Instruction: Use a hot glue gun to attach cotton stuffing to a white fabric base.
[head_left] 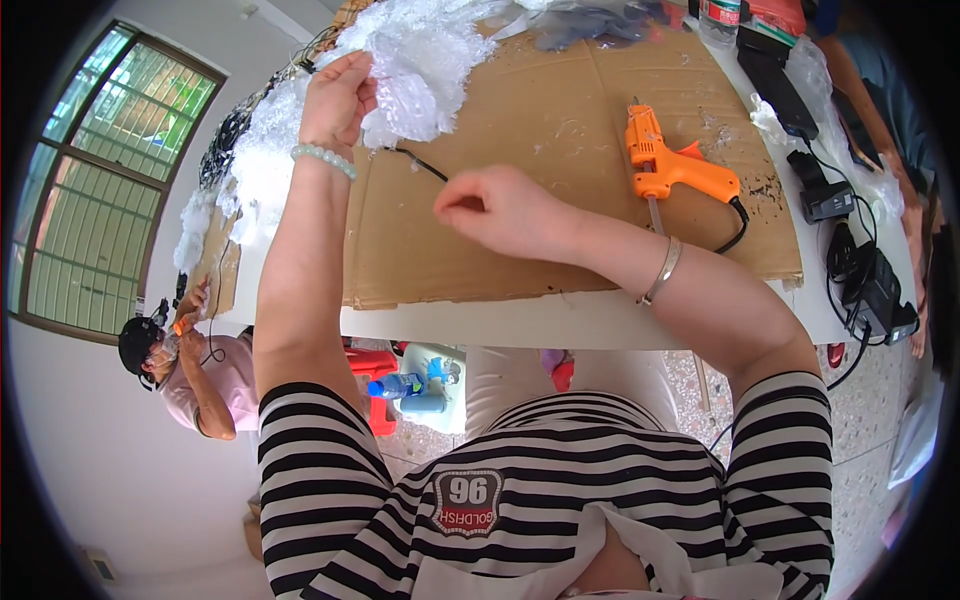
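Note:
My left hand [340, 95], with a beaded bracelet at its wrist, is raised over the far left of the table. Its fingers are pinched at the edge of a shiny white piece of film [412, 100], part of a fluffy white heap. My right hand [505, 212] hovers over the middle of the cardboard with its fingertips pressed together; what they hold, if anything, is hidden. A thin black rod or wire [422, 166] runs from near the white film toward this hand; I cannot tell whether the hand touches it. Right of it, an orange glue gun [680, 170] lies on the cardboard.
Brown cardboard [570, 260] covers the white table [600, 325]. More white fluff [262, 150] lies along the left side. Black adapters and cords [870, 290] crowd the right edge, near a bottle [720, 15]. Another person [210, 375] works at the left; someone's arm [870, 110] shows at the right.

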